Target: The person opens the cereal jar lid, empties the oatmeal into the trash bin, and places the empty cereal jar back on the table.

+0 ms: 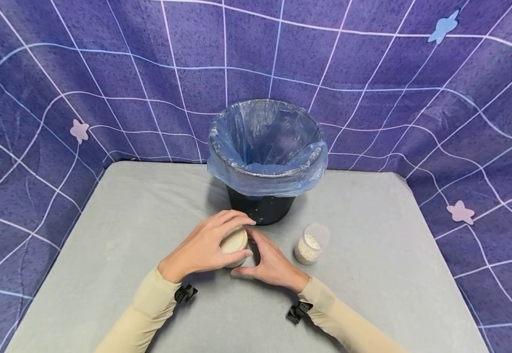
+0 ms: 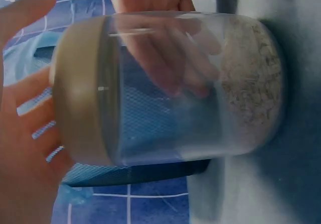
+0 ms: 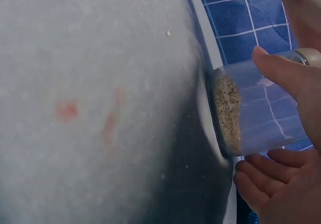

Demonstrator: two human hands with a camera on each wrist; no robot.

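Note:
A clear jar (image 2: 170,88) with a beige lid (image 1: 234,241) stands upright on the grey table; a shallow layer of pale brown flakes or grain (image 3: 228,113) lies in its bottom. My left hand (image 1: 207,245) arches around the lid from the left, fingers on the far side; in the left wrist view its raised digit stands apart from the lid. On the right, my right hand (image 1: 278,260) curves loosely about the jar body. Its thumb overlaps the jar in the right wrist view, and its spread fingers lie along the opposite side.
A black bin (image 1: 260,208) lined with a blue plastic bag (image 1: 266,184) stands just beyond the jar. To the right of my right hand is a smaller clear container (image 1: 309,249) holding pale grains. Purple grid-patterned fabric (image 1: 150,73) hangs around the table (image 1: 141,211).

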